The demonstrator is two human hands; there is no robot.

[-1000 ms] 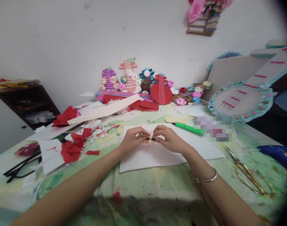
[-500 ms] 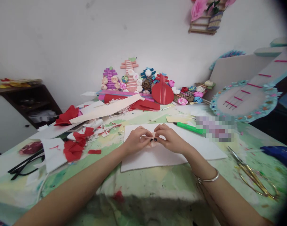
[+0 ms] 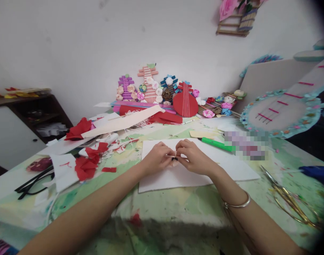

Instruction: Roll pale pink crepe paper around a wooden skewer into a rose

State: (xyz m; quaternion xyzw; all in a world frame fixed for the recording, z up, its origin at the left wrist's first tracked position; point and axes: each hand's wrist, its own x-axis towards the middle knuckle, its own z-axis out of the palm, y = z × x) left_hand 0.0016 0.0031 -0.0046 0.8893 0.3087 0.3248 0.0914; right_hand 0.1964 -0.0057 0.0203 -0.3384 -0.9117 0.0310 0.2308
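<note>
Over the last second the forearms, the right one wearing a bracelet, kept their line across the bench. The fingertips drew closer together. The small pale piece, earlier a pinkish patch beneath them, was now mostly covered. It appeared to be folded or rolled tighter, though it was too small in view to confirm which.

The left hand was curled, its thumb and forefinger pinching the piece. The right hand was curled likewise and pinched the same piece, fingertips touching the left's. The piece sat over the white sheet.

Scissors lay right of the sheet, with a green marker just beyond it. Red paper scraps lay to the left.
</note>
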